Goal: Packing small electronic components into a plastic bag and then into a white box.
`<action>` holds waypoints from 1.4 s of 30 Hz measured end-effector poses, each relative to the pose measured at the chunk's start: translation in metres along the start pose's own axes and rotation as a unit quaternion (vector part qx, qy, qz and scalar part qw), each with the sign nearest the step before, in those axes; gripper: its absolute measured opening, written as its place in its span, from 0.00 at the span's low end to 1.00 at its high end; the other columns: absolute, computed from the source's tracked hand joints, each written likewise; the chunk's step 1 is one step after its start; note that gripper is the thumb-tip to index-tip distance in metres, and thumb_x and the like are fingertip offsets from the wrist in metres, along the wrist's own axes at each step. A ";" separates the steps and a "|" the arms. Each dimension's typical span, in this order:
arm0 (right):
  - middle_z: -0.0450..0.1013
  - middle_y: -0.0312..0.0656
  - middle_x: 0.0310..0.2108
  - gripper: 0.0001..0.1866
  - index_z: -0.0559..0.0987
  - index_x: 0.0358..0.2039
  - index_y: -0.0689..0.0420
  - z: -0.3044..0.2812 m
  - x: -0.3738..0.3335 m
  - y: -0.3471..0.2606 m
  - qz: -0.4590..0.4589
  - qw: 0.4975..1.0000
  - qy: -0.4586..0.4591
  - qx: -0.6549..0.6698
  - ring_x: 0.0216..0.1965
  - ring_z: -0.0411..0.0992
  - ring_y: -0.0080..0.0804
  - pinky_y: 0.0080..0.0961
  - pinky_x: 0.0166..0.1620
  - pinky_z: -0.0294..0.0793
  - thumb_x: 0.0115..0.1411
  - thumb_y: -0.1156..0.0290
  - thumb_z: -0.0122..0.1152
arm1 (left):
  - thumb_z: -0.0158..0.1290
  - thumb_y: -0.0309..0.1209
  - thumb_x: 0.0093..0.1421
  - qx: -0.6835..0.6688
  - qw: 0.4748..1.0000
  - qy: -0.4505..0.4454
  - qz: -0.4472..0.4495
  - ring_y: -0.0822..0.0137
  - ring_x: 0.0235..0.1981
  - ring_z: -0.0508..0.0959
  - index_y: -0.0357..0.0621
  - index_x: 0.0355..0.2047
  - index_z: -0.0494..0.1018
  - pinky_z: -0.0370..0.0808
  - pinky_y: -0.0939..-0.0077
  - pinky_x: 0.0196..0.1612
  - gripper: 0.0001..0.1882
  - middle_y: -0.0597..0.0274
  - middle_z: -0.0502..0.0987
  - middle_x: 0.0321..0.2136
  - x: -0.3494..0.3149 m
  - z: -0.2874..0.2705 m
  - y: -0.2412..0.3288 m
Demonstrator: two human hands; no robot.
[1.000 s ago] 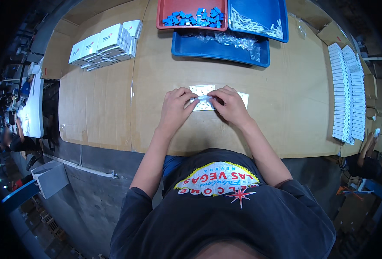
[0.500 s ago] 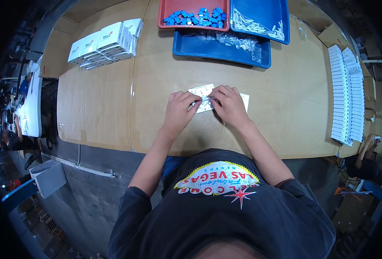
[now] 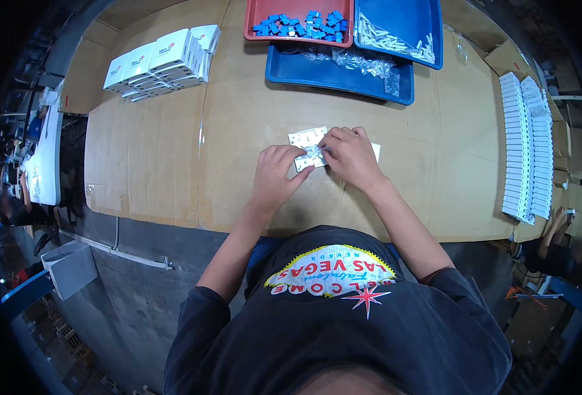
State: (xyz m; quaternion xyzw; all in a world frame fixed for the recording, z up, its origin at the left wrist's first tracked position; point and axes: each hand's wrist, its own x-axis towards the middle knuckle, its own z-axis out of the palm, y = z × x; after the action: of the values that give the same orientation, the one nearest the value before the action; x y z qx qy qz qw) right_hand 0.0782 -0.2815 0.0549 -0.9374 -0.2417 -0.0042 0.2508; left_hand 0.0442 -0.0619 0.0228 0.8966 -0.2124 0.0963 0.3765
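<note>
In front of me on the cardboard-covered table lies a flat white piece [image 3: 308,137] with small dark slots and holes. A crumpled, shiny clear plastic bag [image 3: 313,157] sits on its near half. My left hand [image 3: 275,174] grips the left side of the white piece, thumb at its near edge and fingertips by the plastic. My right hand [image 3: 353,158] is closed in a pinch at the plastic bag's right side; its fingers partly cover what they hold. Another flat white item [image 3: 376,152] shows from behind the right hand.
Ahead are a red tray [image 3: 254,29] of blue connector-like parts, a blue tray [image 3: 435,33] of white sticks and a lower blue tray [image 3: 291,79] of clear bags. White boxes [image 3: 166,56] are stacked at the far left. Rows of white boxes [image 3: 521,151] line the right.
My left thumb has moved down to the near edge of the white piece, away from the fingers. More of the shiny plastic shows between my hands.
</note>
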 end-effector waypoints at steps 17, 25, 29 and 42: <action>0.82 0.46 0.36 0.08 0.84 0.38 0.58 -0.041 0.047 0.018 0.006 0.993 -0.073 0.091 0.38 0.80 0.46 0.41 0.46 0.75 0.61 0.69 0.64 | 0.69 0.32 0.53 -0.019 0.999 0.032 -0.030 0.51 0.57 0.75 0.44 0.53 0.78 0.69 0.56 0.60 0.26 0.54 0.76 0.56 -0.006 -0.007 0.009; 0.82 0.54 0.40 0.13 0.84 0.46 0.61 -0.072 0.168 0.038 -0.042 0.986 0.153 0.049 0.40 0.80 0.55 0.45 0.47 0.78 0.65 0.71 0.60 | 0.70 0.45 0.52 0.038 0.997 -0.021 -0.071 0.49 0.70 0.65 0.41 0.68 0.63 0.55 0.42 0.72 0.47 0.48 0.66 0.68 -0.005 -0.005 0.013; 0.79 0.49 0.43 0.17 0.82 0.53 0.57 -0.055 0.234 0.049 -0.090 0.978 0.183 -0.051 0.48 0.76 0.50 0.45 0.54 0.73 0.64 0.70 0.61 | 0.67 0.49 0.56 0.054 0.995 -0.034 -0.077 0.51 0.72 0.62 0.42 0.70 0.61 0.52 0.43 0.74 0.47 0.51 0.64 0.70 -0.010 -0.004 0.008; 0.74 0.41 0.43 0.11 0.83 0.40 0.52 -0.045 0.258 0.059 -0.090 0.972 0.215 0.026 0.49 0.73 0.45 0.44 0.48 0.70 0.56 0.70 0.72 | 0.68 0.48 0.55 0.044 0.996 -0.022 -0.071 0.50 0.70 0.65 0.41 0.67 0.64 0.54 0.42 0.73 0.45 0.50 0.67 0.67 -0.009 -0.006 0.013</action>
State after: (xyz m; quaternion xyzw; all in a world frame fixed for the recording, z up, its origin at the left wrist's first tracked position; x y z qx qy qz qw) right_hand 0.3383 -0.2316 0.0998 -0.8819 -0.2657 -0.2219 0.3199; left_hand 0.0299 -0.0630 0.0323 0.9272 -0.1515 0.0590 0.3375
